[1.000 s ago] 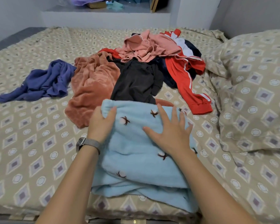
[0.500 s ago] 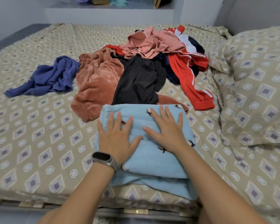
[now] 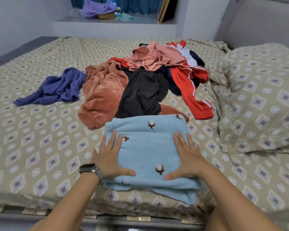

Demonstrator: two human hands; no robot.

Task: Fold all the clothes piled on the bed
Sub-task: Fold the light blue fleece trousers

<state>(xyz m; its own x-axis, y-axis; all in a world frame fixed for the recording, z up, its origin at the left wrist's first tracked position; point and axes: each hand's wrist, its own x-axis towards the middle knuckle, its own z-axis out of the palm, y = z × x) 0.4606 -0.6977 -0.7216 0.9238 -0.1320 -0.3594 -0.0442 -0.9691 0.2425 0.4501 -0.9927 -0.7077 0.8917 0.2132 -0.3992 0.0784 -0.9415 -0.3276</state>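
A folded light blue fleece garment (image 3: pixel 148 147) with small cotton-flower prints lies at the near edge of the bed (image 3: pixel 32 147). My left hand (image 3: pixel 110 157) rests flat on its left side, fingers spread, a watch on the wrist. My right hand (image 3: pixel 187 157) lies flat on its right side, fingers apart. Behind it sits the pile: a rust fleece piece (image 3: pixel 100 95), a black garment (image 3: pixel 140 94), a pink top (image 3: pixel 153 59) and a red jacket with white stripes (image 3: pixel 188 85). A blue-purple garment (image 3: pixel 57 87) lies apart to the left.
A large pillow (image 3: pixel 257 97) in the same patterned cover fills the right side. A ledge (image 3: pixel 115 22) behind the bed holds a purple cloth and small items. The bed's slatted frame edge (image 3: pixel 140 219) runs below my arms.
My hands slid apart from the middle of the blue garment to its left and right sides, lying flat. One second ago my left hand gripped its upper left corner.
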